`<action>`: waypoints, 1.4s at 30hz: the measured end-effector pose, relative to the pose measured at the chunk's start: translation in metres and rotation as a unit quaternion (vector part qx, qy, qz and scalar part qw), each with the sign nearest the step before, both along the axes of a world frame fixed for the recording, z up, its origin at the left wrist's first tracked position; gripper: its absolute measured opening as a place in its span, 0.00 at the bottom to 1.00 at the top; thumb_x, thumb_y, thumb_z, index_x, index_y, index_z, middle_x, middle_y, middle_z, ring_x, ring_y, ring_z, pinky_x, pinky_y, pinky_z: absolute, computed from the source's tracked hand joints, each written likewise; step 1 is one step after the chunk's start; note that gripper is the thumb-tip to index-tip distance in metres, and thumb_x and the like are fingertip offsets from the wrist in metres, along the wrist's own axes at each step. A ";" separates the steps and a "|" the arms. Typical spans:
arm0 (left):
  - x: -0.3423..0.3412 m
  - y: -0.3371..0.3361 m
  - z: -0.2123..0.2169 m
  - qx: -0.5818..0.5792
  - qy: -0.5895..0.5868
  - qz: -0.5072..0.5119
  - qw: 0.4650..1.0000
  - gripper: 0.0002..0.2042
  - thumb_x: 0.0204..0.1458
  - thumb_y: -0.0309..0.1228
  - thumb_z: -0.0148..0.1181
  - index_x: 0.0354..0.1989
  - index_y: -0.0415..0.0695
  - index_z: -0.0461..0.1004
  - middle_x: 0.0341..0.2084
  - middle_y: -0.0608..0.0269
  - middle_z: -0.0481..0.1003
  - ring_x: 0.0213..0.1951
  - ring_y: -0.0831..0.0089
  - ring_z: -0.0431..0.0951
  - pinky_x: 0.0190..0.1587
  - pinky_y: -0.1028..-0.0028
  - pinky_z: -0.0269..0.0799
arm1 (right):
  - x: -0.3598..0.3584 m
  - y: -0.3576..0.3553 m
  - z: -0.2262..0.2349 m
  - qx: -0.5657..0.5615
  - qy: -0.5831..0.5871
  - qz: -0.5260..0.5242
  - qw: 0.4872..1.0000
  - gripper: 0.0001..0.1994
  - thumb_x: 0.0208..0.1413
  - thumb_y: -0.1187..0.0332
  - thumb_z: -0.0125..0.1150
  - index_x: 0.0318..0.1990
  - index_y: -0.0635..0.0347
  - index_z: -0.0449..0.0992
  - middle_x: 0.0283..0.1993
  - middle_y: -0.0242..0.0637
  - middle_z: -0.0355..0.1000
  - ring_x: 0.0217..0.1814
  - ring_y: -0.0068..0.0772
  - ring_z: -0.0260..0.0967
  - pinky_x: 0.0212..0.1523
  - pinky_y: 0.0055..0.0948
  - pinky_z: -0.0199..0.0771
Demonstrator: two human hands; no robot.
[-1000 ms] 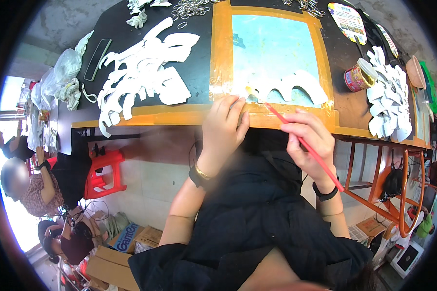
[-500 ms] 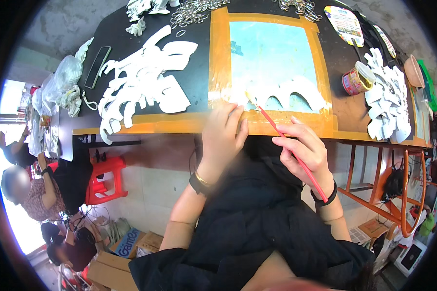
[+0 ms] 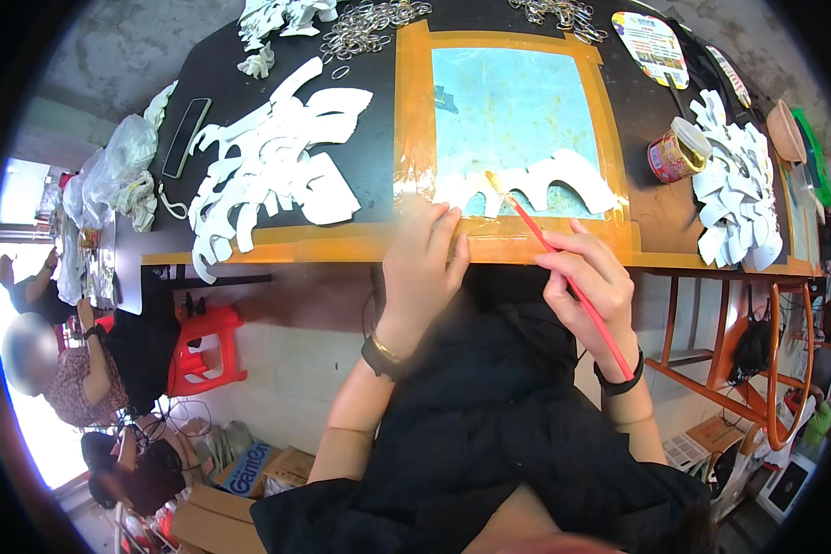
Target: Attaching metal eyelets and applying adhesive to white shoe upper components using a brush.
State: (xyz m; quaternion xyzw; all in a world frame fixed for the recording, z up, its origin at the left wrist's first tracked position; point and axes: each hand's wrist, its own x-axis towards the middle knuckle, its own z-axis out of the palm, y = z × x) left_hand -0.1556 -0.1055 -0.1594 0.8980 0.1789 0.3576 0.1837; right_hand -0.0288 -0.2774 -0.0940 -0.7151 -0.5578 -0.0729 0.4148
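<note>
Brush [image 3: 563,268] pinched in my right hand [image 3: 589,286]; I'd stroke lightly while my left hand [image 3: 425,263], flat and empty, pins the white cutout [image 3: 535,185].

The white cut-out shape [image 3: 535,185] looks like matt paper or thin card, as does the pile of white cut-outs [image 3: 268,175] on the matt black tabletop [image 3: 369,157]. The turquoise work mat [image 3: 512,111] is smooth and slightly stained, framed in glossy orange tape [image 3: 415,129]. The red-handled brush [image 3: 572,277] appears to be smooth plastic, though blur hinders certainty. The tin can [image 3: 672,157] is shiny metal, and the chain links [image 3: 369,28] are bright metal.
</note>
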 end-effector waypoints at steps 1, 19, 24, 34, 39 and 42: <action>0.000 0.000 0.000 0.003 0.000 -0.002 1.000 0.14 0.48 0.24 0.64 0.44 0.40 0.77 0.43 0.57 0.75 0.45 0.58 0.76 0.47 0.65 0.74 | -0.001 -0.003 0.002 -0.001 -0.001 -0.015 1.000 0.14 0.39 0.85 0.61 0.37 0.62 0.78 0.42 0.42 0.76 0.41 0.45 0.76 0.58 0.48 0.75; 0.006 -0.019 0.007 -0.013 -0.001 0.008 1.000 0.14 0.48 0.25 0.65 0.45 0.41 0.78 0.48 0.58 0.73 0.51 0.57 0.72 0.52 0.62 0.68 | -0.006 -0.016 -0.004 0.002 0.015 -0.038 0.999 0.13 0.39 0.85 0.61 0.35 0.61 0.79 0.40 0.41 0.77 0.41 0.46 0.77 0.59 0.48 0.74; 0.026 -0.028 0.013 0.003 0.007 -0.074 0.997 0.17 0.48 0.28 0.66 0.48 0.40 0.77 0.47 0.58 0.74 0.50 0.58 0.73 0.52 0.62 0.69 | -0.001 -0.019 -0.001 0.007 0.010 -0.063 0.998 0.13 0.40 0.85 0.61 0.36 0.61 0.80 0.41 0.41 0.77 0.43 0.45 0.77 0.59 0.48 0.74; 0.027 -0.026 0.007 -0.016 0.017 -0.085 0.996 0.17 0.48 0.28 0.66 0.47 0.37 0.76 0.47 0.56 0.75 0.50 0.57 0.74 0.51 0.64 0.72 | 0.005 -0.014 0.002 -0.044 0.029 0.070 0.996 0.17 0.40 0.85 0.64 0.42 0.62 0.78 0.50 0.42 0.74 0.52 0.45 0.74 0.63 0.50 0.69; 0.027 -0.028 0.009 -0.007 0.016 -0.081 0.997 0.16 0.49 0.28 0.65 0.48 0.38 0.76 0.47 0.57 0.75 0.50 0.58 0.74 0.51 0.64 0.72 | 0.017 -0.023 0.005 -0.074 0.022 0.080 0.994 0.16 0.40 0.84 0.64 0.40 0.62 0.78 0.49 0.41 0.75 0.51 0.44 0.74 0.64 0.49 0.68; 0.025 -0.028 0.010 -0.001 0.025 -0.078 0.997 0.17 0.50 0.28 0.65 0.49 0.38 0.76 0.47 0.57 0.75 0.50 0.58 0.74 0.51 0.65 0.72 | 0.022 -0.029 0.007 -0.077 0.025 0.068 0.994 0.14 0.40 0.84 0.64 0.38 0.63 0.78 0.48 0.41 0.75 0.51 0.44 0.74 0.64 0.49 0.68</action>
